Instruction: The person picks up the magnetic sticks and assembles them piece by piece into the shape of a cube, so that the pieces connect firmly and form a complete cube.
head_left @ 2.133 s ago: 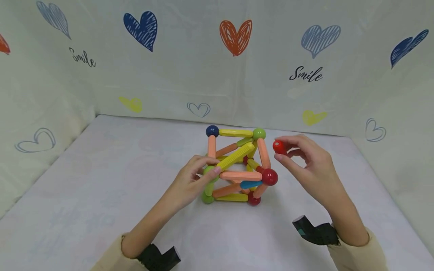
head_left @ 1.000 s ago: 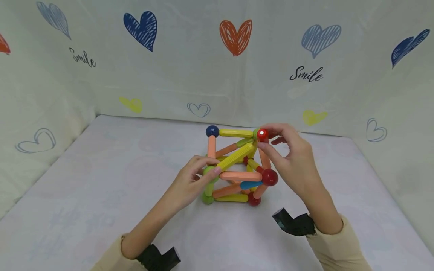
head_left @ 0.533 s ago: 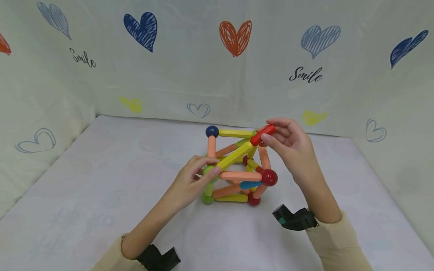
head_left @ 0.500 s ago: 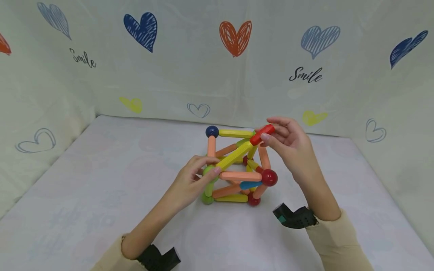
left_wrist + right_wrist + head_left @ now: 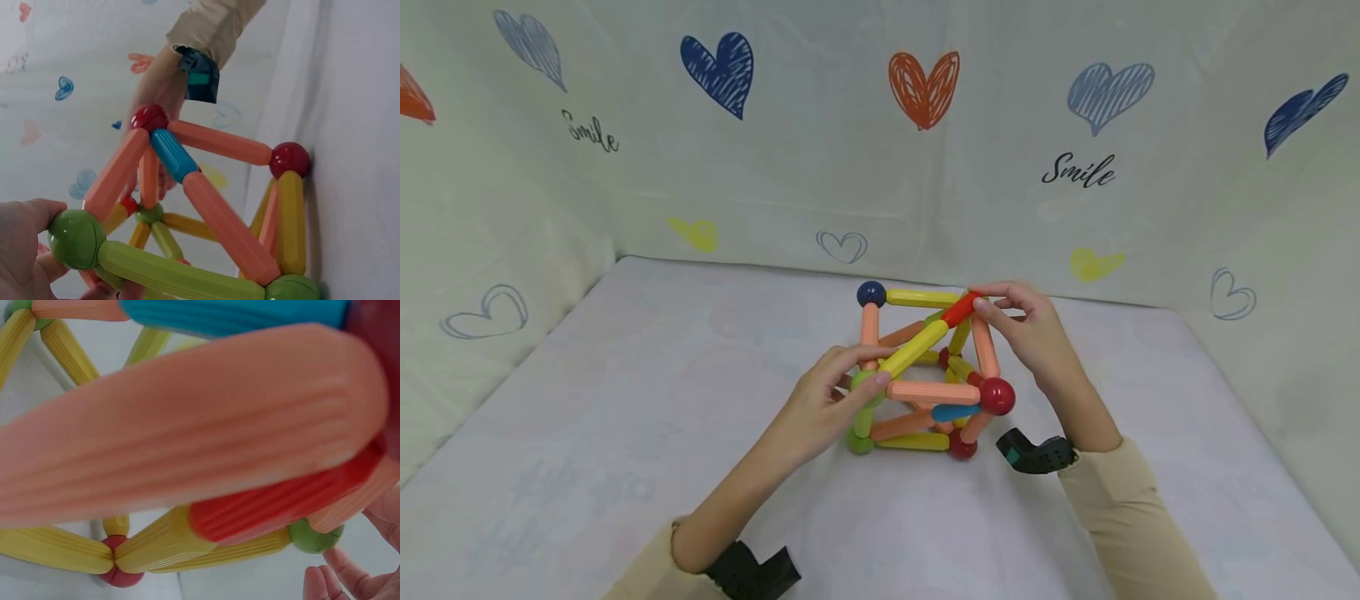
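Note:
A cube-like frame of magnetic rods and balls stands on the table. My left hand (image 5: pixel 838 392) holds the green ball (image 5: pixel 76 236) at its upper near-left corner, fingers also against the yellow rod (image 5: pixel 913 350). This yellow rod slants across the top, and a short red rod (image 5: pixel 958 311) continues it in line. My right hand (image 5: pixel 1018 321) pinches the red rod's far end at the back-right corner, where the fingers and rod mostly hide a green ball. In the right wrist view, right-hand fingers (image 5: pixel 350 575) show beside a green ball (image 5: pixel 315 537).
A dark red ball (image 5: pixel 997 396) marks the upper near-right corner, a blue ball (image 5: pixel 871 293) the back left. A short blue rod (image 5: pixel 955 412) joins a salmon rod (image 5: pixel 902 425) in a diagonal. White table (image 5: pixel 625 433); a heart-printed backdrop (image 5: pixel 790 167) rises behind.
My right hand has brought the red rod in from the right, turned it in line with the yellow rod, then lowered it leftward to the back-right corner. My left hand stays nearly still.

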{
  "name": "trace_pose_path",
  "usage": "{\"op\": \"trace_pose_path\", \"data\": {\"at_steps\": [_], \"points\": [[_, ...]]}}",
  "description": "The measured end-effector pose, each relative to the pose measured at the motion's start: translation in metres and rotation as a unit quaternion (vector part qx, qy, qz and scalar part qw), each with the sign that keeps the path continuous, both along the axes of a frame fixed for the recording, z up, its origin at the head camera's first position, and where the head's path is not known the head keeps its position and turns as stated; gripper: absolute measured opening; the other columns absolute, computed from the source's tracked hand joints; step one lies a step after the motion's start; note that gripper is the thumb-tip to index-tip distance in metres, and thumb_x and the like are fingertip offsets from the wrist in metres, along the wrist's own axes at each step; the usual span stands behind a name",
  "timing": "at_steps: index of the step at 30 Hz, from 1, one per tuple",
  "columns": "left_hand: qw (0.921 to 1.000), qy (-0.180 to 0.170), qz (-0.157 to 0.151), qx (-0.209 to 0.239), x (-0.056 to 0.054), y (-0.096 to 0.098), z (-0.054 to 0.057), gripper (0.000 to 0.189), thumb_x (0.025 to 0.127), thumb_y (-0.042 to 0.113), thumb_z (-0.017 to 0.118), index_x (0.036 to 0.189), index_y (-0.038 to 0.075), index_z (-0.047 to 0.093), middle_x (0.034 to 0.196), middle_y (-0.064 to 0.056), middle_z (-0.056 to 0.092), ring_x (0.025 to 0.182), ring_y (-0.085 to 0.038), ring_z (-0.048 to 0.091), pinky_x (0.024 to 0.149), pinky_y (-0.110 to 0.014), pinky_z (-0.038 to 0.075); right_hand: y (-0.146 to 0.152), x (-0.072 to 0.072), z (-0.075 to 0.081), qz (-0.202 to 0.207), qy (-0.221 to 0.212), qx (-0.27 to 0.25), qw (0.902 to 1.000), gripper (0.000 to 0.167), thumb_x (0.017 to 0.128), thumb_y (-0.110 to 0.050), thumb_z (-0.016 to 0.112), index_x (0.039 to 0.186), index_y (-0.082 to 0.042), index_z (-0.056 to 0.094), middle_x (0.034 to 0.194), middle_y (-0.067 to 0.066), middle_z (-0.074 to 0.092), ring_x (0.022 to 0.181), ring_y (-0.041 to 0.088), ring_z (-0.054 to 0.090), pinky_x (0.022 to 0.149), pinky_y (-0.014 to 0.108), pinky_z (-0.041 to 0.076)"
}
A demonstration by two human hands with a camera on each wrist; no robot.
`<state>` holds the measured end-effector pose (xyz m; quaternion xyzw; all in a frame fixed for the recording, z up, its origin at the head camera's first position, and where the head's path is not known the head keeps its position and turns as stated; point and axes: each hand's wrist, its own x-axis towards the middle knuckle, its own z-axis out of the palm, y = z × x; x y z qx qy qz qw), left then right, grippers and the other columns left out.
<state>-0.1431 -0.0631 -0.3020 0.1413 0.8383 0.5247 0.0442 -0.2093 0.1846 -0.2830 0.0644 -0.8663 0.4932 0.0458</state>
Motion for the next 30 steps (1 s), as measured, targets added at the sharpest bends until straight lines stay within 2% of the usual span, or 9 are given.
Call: {"op": "trace_pose_path", "data": {"at_steps": [4,9,14,21,26,30], "points": [[1.0000,-0.008,0.000,0.000,0.0001,-0.0004,0.0008,0.034,0.092,0.030,0.057,0.126,0.025,0.056,0.109,-0.004,0.053,0.086,-0.019,0.050,0.071,-0.029,0.045,-0.0004,-0.0020,-0.0065,-0.013,-0.013,-0.009,0.9998,0.039,0.091,-0.035,0.058,0.120,-0.009,0.060,0.117,0.008,0.053,0.099,0.017,0.042,0.076,0.027,0.044],[0.9998,-0.018,-0.002,0.006,0.0000,-0.0009,0.0019,0.034,0.092,0.031,0.057,0.126,0.027,0.055,0.111,-0.004,0.053,0.087,-0.019,0.052,0.072,-0.029,0.046,-0.0013,-0.0027,-0.0070,-0.019,-0.032,-0.032,0.9988,0.040,0.091,-0.036,0.058,0.122,-0.009,0.059,0.118,0.009,0.054,0.094,0.016,0.048,0.075,0.020,0.047],[0.9996,-0.027,-0.004,0.010,0.0003,-0.0005,0.0019,0.033,0.092,0.031,0.057,0.126,0.028,0.055,0.111,-0.003,0.053,0.088,-0.020,0.053,0.071,-0.029,0.046,0.0003,0.0004,-0.0044,-0.006,-0.068,-0.070,0.9952,0.044,0.092,-0.035,0.056,0.127,-0.008,0.056,0.115,0.006,0.055,0.086,0.009,0.058,0.078,0.020,0.049],[0.9995,-0.030,-0.003,0.006,0.0003,-0.0006,0.0018,0.034,0.092,0.032,0.057,0.126,0.027,0.055,0.111,-0.004,0.053,0.088,-0.020,0.052,0.070,-0.029,0.047,0.0037,0.0036,-0.0005,0.024,-0.112,-0.121,0.9860,0.047,0.094,-0.032,0.054,0.132,-0.005,0.049,0.103,0.001,0.061,0.076,0.007,0.062,0.077,0.019,0.051],[0.9996,-0.025,-0.005,0.009,0.0001,-0.0019,0.0017,0.033,0.093,0.032,0.056,0.126,0.027,0.055,0.110,-0.004,0.053,0.086,-0.019,0.053,0.070,-0.029,0.047,0.0042,0.0023,-0.0014,0.023,-0.112,-0.110,0.9873,0.049,0.092,-0.035,0.056,0.133,-0.007,0.050,0.105,0.004,0.064,0.075,0.008,0.064,0.073,0.020,0.053],[0.9995,-0.028,-0.007,0.010,0.0003,-0.0019,0.0017,0.033,0.093,0.032,0.056,0.126,0.027,0.055,0.109,-0.005,0.052,0.086,-0.019,0.054,0.069,-0.029,0.047,0.0049,0.0022,-0.0032,0.012,-0.095,-0.070,0.9930,0.050,0.092,-0.039,0.056,0.132,-0.010,0.053,0.110,0.012,0.064,0.077,0.007,0.065,0.070,0.022,0.054]]}}
